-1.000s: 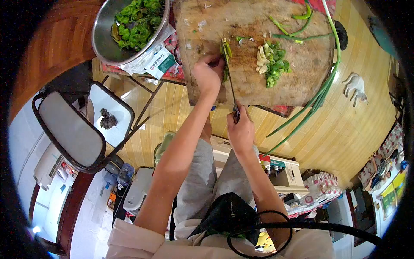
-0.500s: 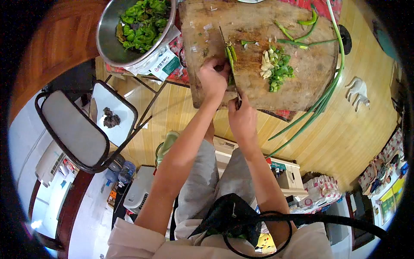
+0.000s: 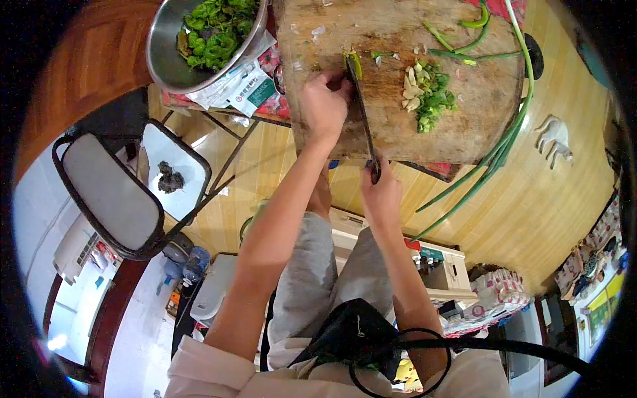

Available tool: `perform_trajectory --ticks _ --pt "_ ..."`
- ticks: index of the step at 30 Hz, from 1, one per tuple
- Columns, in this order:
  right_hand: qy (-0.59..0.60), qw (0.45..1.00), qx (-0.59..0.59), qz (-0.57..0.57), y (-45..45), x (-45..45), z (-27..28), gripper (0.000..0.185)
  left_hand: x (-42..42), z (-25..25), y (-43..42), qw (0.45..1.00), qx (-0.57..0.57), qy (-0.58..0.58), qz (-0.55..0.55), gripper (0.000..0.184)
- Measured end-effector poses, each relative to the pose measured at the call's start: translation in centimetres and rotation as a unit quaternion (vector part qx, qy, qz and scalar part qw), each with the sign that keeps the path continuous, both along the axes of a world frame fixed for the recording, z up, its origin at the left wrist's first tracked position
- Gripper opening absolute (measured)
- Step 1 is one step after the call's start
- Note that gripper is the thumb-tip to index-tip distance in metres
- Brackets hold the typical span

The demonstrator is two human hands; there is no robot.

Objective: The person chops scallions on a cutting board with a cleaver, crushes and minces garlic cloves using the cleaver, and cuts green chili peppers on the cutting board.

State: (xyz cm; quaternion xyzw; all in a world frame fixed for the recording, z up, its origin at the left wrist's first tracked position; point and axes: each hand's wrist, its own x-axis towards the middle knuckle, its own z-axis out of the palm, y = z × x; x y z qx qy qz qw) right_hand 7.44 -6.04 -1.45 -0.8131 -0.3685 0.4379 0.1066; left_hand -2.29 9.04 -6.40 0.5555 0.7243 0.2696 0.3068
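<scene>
My right hand (image 3: pixel 381 192) is closed around the handle of a kitchen knife (image 3: pixel 367 123), whose dark blade lies across the wooden cutting board (image 3: pixel 391 142). At the blade's far end is a yellow-green chili pepper (image 3: pixel 357 66), partly hidden by the knife. My left hand (image 3: pixel 324 109) is closed with curled fingers at the blade's left side, against the pepper; the fingertips are largely hidden. To the right of the knife sit peeled garlic pieces (image 3: pixel 411 87) beside a pile of chopped green pieces (image 3: pixel 434 99).
Whole green chilies (image 3: pixel 473 23) lie at the board's far right. Long scallions (image 3: pixel 507 136) hang over its right edge. A metal bowl (image 3: pixel 159 56) of leafy greens and a white-green packet (image 3: pixel 252 91) stand left. A chair (image 3: pixel 113 192) is lower left; a white cat (image 3: pixel 552 136) lies on the floor.
My right hand has drawn the knife back toward my body and slightly right. My left hand stays at the pepper, a little higher in view. The whole view has shifted slightly.
</scene>
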Motion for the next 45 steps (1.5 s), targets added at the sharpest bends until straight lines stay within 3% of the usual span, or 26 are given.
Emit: perform_trajectory --ticks 4,6,9,12,17,20,27,30,35,39,42,45 --pt "-0.008 1.000 0.010 0.016 0.5 0.0 0.6 0.036 0.2 1.9 -0.7 0.999 -0.041 -0.005 -0.008 0.019" --pt "-0.017 1.000 0.007 0.022 1.9 -0.2 1.2 0.036 0.1 2.5 -1.2 0.994 -0.020 0.082 -0.070 0.017" --pt "-0.035 0.998 0.029 0.036 3.4 -0.7 0.2 0.036 -0.3 2.1 -2.2 0.993 -0.068 0.064 -0.066 0.015" --pt "-0.042 0.996 0.061 0.044 4.5 -0.9 -0.6 0.036 -0.6 0.8 -2.9 0.997 -0.040 0.008 -0.063 0.014" --pt "-0.041 0.996 0.076 0.030 4.7 0.2 -1.4 0.036 -0.5 0.8 -3.6 0.997 -0.071 0.017 -0.024 0.015" --pt "0.027 0.998 0.033 0.034 4.9 1.9 -0.5 0.039 -0.1 1.1 -3.7 0.996 -0.070 0.046 -0.015 0.015" --pt "0.094 0.987 0.110 -0.065 0.6 3.9 1.6 0.030 0.9 0.9 -3.8 1.000 -0.021 0.011 -0.016 0.017" --pt "0.070 0.995 0.052 -0.038 0.1 4.3 3.0 0.030 1.2 2.9 -3.1 0.999 -0.044 -0.023 -0.004 0.017" --pt "0.035 0.999 -0.020 0.021 -0.4 3.8 3.1 0.036 0.7 1.1 -3.6 0.998 -0.024 -0.048 0.036 0.019" --pt "0.008 0.999 0.028 0.024 -0.3 2.1 3.0 0.037 0.3 1.7 -4.3 0.993 -0.080 -0.069 0.046 0.018" --pt "0.014 0.999 0.009 0.033 0.2 1.5 2.9 0.039 0.1 1.0 -4.5 0.990 -0.064 -0.116 0.037 0.019" --pt "0.044 0.999 0.001 0.017 0.6 1.1 3.1 0.041 0.1 0.3 -4.6 0.994 -0.047 -0.089 0.032 0.020"
